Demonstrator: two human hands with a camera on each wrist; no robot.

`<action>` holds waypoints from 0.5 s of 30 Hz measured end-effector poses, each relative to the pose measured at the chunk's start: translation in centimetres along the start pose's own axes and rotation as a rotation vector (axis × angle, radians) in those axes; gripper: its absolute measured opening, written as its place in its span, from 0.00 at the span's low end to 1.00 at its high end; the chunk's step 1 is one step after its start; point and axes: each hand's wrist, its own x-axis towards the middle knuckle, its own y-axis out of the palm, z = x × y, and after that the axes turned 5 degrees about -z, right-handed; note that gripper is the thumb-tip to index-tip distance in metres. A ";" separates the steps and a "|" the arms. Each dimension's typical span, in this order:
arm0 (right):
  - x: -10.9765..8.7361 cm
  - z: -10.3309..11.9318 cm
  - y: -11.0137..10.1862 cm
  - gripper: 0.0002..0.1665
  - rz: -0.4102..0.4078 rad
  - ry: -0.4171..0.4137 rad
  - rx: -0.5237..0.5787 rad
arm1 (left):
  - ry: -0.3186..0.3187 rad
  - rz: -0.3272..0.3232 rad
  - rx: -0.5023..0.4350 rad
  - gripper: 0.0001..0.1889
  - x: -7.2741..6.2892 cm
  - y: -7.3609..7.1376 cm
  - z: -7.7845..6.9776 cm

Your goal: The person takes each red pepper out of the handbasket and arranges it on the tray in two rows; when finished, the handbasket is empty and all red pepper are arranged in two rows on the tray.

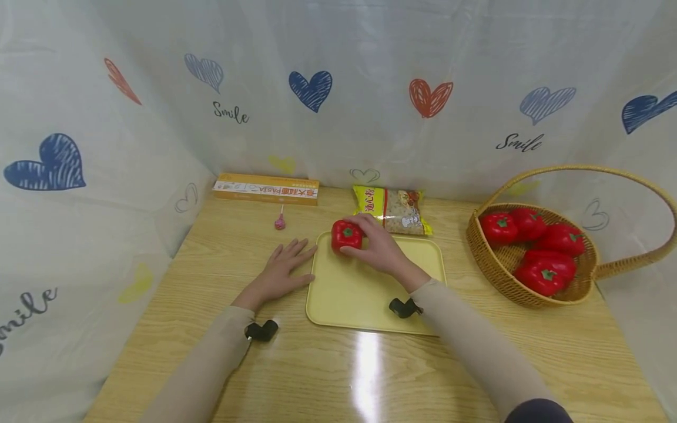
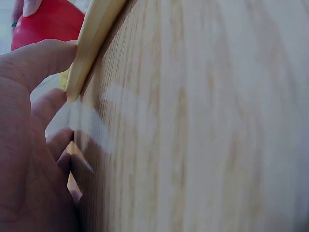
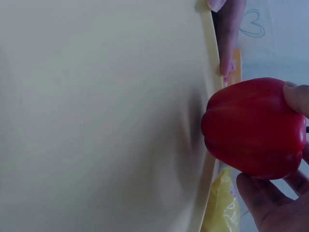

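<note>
A red bell pepper [image 1: 346, 236] with a green stem is in my right hand [image 1: 375, 247], gripped between thumb and fingers over the far left corner of the pale yellow tray [image 1: 370, 288]. In the right wrist view the bell pepper [image 3: 256, 128] hangs close over the tray surface, its stem end toward the palm. My left hand [image 1: 282, 271] lies spread with straight fingers on the table, left of the tray. The left wrist view has its thumb and index fingertip at the tray's rim [image 2: 91, 43].
A wicker basket [image 1: 478, 264] at the right holds several red bell peppers [image 1: 545, 273]. Behind the tray lies a yellow bag of pasta [image 1: 394, 210]. An orange pasta box [image 1: 264, 188] lies at the back left, with a pink lollipop [image 1: 280, 222] in front. A printed curtain [image 1: 359, 35] bounds the table [image 1: 317, 364].
</note>
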 end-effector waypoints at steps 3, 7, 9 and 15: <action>0.1 0.0 0.4 0.39 0.007 -0.007 0.003 | 0.002 0.000 -0.002 0.37 0.0 0.0 0.0; 0.2 -0.1 0.9 0.39 0.009 -0.021 0.006 | 0.005 0.002 0.000 0.37 0.0 0.0 -0.1; 0.3 0.0 1.2 0.40 0.013 -0.015 0.006 | 0.002 0.003 0.005 0.37 0.0 0.0 -0.1; 0.5 0.4 1.6 0.41 0.034 0.034 0.008 | -0.010 0.005 0.012 0.37 0.0 -0.1 0.0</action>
